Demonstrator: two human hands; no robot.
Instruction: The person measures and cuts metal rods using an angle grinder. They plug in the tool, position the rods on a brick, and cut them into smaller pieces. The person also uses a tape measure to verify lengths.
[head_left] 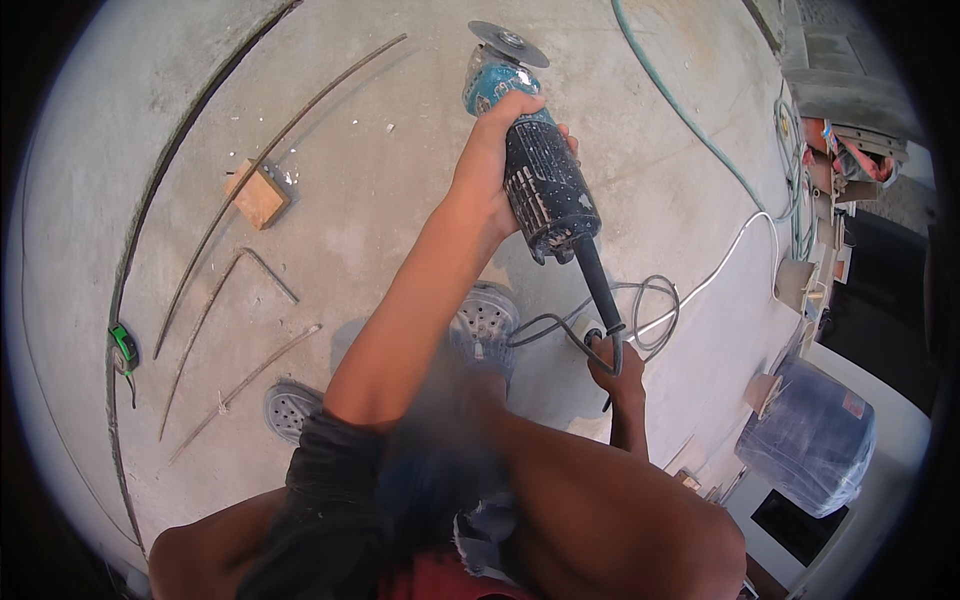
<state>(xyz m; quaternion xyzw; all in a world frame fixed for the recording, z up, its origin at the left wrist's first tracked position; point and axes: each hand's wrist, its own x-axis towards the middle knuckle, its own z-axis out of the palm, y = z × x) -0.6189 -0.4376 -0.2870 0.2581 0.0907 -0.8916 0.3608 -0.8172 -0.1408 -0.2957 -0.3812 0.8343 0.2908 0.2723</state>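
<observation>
My left hand is wrapped round the body of an angle grinder, teal at the head and black behind. Its flat disc points away from me, above the concrete floor. From the back of the grinder a black cord runs down and loops near my right hand. That hand is low on the right, beyond my knee, with its fingers closed at a dark plug beside a white socket. The fingers partly cover the plug, so whether it sits in the socket is hard to tell.
A long curved steel rod rests across a wooden block. Nearby lie a bent rod and a short rod. A green tape measure lies far left. At right are a green hose, a white cable and a plastic-wrapped bundle.
</observation>
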